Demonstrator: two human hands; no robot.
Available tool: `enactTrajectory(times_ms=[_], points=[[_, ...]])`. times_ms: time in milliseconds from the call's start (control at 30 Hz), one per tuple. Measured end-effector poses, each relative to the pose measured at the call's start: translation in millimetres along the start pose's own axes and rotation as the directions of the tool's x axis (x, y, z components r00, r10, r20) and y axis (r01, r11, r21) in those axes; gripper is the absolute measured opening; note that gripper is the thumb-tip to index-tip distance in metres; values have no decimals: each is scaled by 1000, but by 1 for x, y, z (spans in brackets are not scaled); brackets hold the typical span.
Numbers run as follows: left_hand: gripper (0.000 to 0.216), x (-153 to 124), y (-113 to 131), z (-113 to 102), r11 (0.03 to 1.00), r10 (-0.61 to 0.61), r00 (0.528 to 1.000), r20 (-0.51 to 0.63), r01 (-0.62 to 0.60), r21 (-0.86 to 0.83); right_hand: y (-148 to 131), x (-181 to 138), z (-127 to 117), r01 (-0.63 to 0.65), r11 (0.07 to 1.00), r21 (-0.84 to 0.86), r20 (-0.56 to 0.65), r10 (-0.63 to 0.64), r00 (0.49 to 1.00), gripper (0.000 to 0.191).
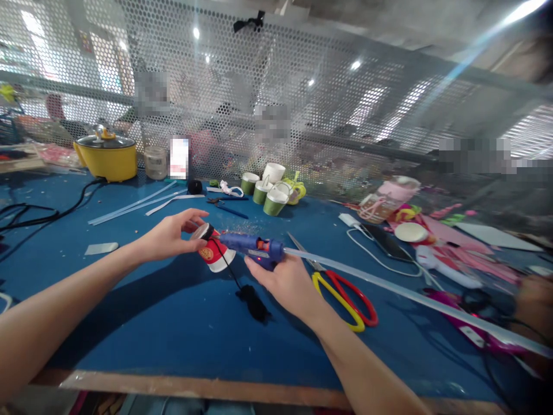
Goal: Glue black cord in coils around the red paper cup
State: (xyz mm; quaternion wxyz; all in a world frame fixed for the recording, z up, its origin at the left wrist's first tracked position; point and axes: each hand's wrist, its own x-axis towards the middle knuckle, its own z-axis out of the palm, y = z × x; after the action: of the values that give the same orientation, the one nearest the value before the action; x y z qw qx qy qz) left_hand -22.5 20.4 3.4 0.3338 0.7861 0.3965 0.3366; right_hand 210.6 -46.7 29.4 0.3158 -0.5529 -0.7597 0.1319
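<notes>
My left hand (179, 233) grips a small red and white paper cup (211, 253) by its base, tilted over the table. A black band runs around the cup's upper end, and a black cord (228, 266) hangs from it to a dark fuzzy tassel (254, 304) on the tabletop. In my right hand (289, 282) is a blue hot glue gun (253, 245), its nozzle at the black band. A long clear glue stick (367, 275) sticks out of the gun's back. Scissors with yellow and red handles (345, 297) lie just right of my right hand.
Green and white small buckets (276, 199) and pliers (228, 206) sit farther back. A yellow electric pot (108, 155) and a glass jar (155, 162) stand back left. On the right are a phone (386, 241), a white cable and pink craft pieces. A perforated metal screen (302, 104) borders the table's back.
</notes>
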Motion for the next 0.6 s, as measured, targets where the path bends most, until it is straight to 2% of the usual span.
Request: enactTrajectory(times_ms=[300, 467, 600], points=[[56, -1, 1, 0, 1000, 25, 1000, 3, -25, -6, 2, 1, 0, 16, 998, -67, -5, -17, 1000, 18], [55, -1, 2, -1, 999, 48, 999, 19, -47, -14, 0, 0, -2, 35, 997, -63, 45, -32, 998, 15], [54, -1, 4, -1, 997, 72, 997, 10, -72, 0, 0, 1, -3, 26, 998, -50, 10, -25, 1000, 17]])
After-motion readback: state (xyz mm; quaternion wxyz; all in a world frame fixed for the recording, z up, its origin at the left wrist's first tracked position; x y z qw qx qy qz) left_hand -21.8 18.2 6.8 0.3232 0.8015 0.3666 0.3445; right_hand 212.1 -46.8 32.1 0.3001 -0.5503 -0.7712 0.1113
